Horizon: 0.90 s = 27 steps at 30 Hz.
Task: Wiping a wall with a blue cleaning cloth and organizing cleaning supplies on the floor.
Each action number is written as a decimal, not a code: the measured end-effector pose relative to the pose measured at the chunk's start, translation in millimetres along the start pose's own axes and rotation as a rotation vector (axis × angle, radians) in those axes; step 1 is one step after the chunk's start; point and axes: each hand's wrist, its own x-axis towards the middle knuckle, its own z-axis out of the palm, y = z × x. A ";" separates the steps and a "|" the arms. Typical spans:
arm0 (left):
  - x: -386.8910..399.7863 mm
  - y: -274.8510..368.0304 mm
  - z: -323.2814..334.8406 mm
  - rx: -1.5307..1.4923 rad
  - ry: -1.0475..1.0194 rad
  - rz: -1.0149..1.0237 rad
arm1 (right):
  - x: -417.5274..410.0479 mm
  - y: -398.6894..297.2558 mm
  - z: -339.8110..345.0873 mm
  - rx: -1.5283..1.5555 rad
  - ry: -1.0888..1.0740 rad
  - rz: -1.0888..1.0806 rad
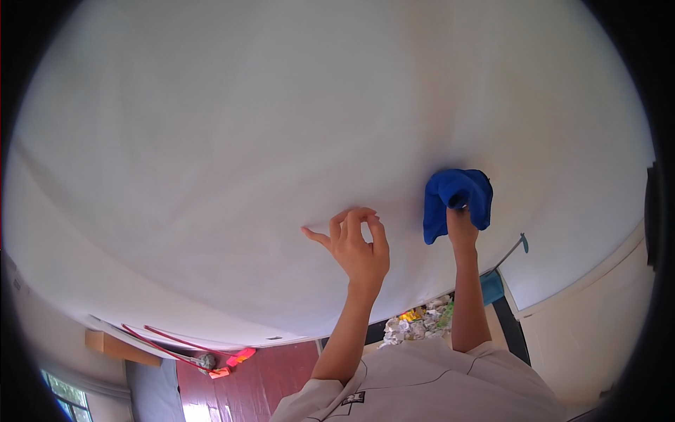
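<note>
A large white upright surface (pixel 253 147), a wall or a screen, fills most of the view and shows faint brownish streaks on the right. My right hand (pixel 462 228) grips a bunched blue cloth (pixel 442 192) that lies against this surface, and the cloth's folds cover most of the fingers. To its left, my left hand (pixel 360 248) holds nothing. Its fingers are bent and spread, with one stretched out to the left. The hand is close to the white surface, but I cannot tell whether the fingertips touch it.
Below, crumpled paper and wrappers (pixel 416 324) lie heaped beside a teal long-handled dustpan (pixel 493 287). Two brooms with red handles (pixel 174 348) and pink heads (pixel 241 357) lean at lower left over a dark red floor (pixel 263 380). Farther left are a cardboard box (pixel 118 348) and a window (pixel 66 395).
</note>
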 end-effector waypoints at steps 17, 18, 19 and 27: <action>23.7 -118.6 -133.3 0.071 0.163 -0.210 | -59.3 -74.5 109.3 0.009 0.018 0.256; 24.0 -124.3 -138.3 0.078 0.178 -0.221 | -60.9 -82.5 115.2 0.003 0.009 0.260; 23.8 -130.4 -142.3 0.043 0.186 -0.224 | -64.2 -87.0 120.1 0.011 -0.005 0.250; 12.8 -149.3 -159.3 -0.089 0.177 -0.238 | -95.7 -124.4 143.2 0.013 -0.342 0.046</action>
